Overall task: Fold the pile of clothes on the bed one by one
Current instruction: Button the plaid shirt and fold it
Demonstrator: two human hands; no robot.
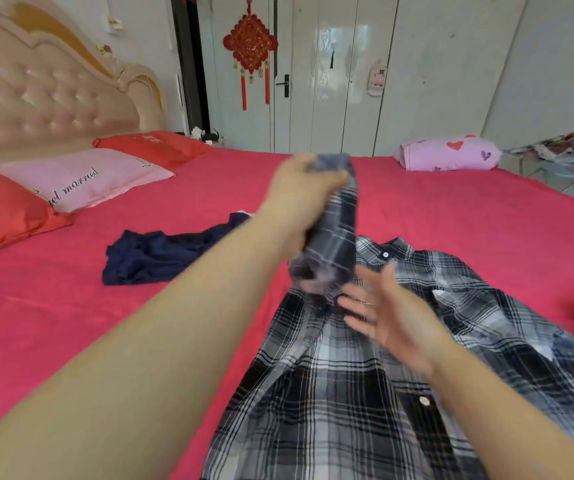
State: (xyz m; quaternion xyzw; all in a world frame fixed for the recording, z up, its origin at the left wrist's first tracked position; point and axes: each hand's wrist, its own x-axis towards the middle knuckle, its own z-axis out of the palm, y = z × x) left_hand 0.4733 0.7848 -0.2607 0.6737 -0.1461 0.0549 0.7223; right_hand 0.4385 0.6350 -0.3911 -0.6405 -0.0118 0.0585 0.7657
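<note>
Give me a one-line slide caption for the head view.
The left hand holds up a sleeve of the plaid shirt spread on the red bed; open right hand beside it, navy garment nearby.

Pink pillow (pixel 81 178) by headboard (pixel 36 84); red knot ornament (pixel 250 50) on door (pixel 237 133).

This is a bedroom in a home. A wide bed (pixel 451 220) with a red sheet fills the middle. A padded headboard (pixel 36 88) stands at upper left, with pillows (pixel 81 178) below it. White wardrobe doors (pixel 347 74) and a red knot ornament (pixel 250 53) are at top centre.
</note>
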